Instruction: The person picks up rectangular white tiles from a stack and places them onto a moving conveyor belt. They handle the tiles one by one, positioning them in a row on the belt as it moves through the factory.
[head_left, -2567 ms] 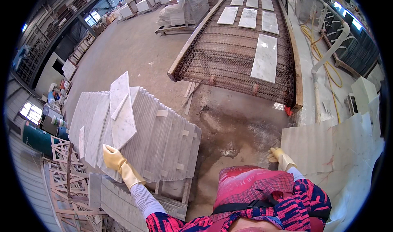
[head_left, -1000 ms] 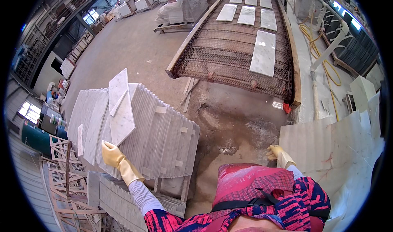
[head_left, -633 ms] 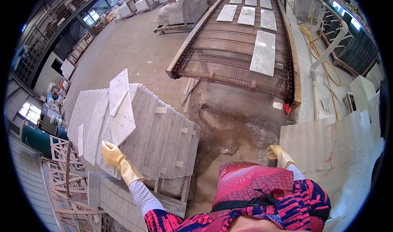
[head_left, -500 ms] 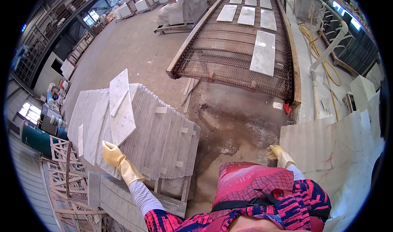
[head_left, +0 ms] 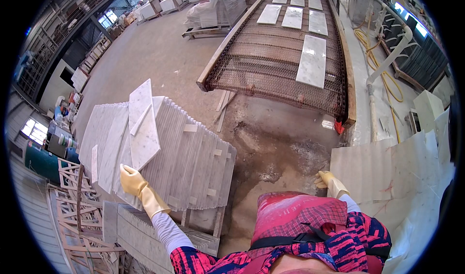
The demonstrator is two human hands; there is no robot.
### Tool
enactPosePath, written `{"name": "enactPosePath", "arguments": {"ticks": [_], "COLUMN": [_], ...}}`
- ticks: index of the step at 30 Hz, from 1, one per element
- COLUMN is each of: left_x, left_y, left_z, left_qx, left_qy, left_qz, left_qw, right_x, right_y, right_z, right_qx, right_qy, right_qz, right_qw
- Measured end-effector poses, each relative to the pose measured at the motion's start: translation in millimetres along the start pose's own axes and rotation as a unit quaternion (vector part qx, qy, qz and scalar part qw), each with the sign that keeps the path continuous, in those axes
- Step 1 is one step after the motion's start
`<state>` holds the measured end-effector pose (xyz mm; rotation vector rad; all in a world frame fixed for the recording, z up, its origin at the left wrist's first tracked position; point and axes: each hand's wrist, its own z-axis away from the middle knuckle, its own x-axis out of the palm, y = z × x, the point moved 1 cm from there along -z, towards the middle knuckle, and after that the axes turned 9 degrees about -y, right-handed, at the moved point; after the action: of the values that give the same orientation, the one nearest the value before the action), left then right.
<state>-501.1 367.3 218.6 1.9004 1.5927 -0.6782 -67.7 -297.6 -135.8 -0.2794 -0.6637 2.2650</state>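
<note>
One pale marble slab point(head_left: 149, 131) lies askew on the stack of slabs point(head_left: 193, 158), a narrow strip point(head_left: 140, 120) across its face. The gloved left grip point(head_left: 135, 183) curls at the slab's lower corner; whether it pinches the edge I cannot tell. The right grip point(head_left: 330, 183), fingers bent, is near a pale sheet point(head_left: 363, 170), its hold equally unclear. Stone this thin probably wants even support and guarded corners, with the strip kept from sliding. Beyond the stained floor point(head_left: 286, 153) stands a mesh conveyor point(head_left: 252, 70) bearing spaced slabs point(head_left: 311, 61), a yellow hose point(head_left: 372, 56) to its right
</note>
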Motion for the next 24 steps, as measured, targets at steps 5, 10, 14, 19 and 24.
{"name": "enactPosePath", "arguments": {"ticks": [5,10,14,19,24], "left_x": [16.6,19.6,18.3,10.3,4.1], "left_y": [-0.4,-6.9,-5.7,6.3,-10.5], "left_z": [-5.1,-2.0,-4.9,-0.4,-1.3], "left_qx": [0.014,-0.005,-0.014,-0.015,0.001], "left_qy": [0.019,-0.013,-0.031,-0.034,-0.004], "left_qz": [-0.006,-0.042,-0.043,-0.047,-0.055], "left_qw": [1.0,0.999,0.998,0.998,0.998], "right_x": [-6.4,-3.7,-4.3,-3.6,-0.3], "right_y": [10.1,-8.3,-8.2,-6.3,-0.8], "right_z": [-7.3,0.3,3.3,-7.6,-17.6], "right_qx": [-0.022,-0.006,-0.014,0.0,0.004], "right_qy": [0.015,0.024,0.012,0.016,-0.011], "right_qz": [0.005,0.035,0.042,0.0,-0.025], "right_qw": [1.0,0.999,0.999,1.0,1.0]}}
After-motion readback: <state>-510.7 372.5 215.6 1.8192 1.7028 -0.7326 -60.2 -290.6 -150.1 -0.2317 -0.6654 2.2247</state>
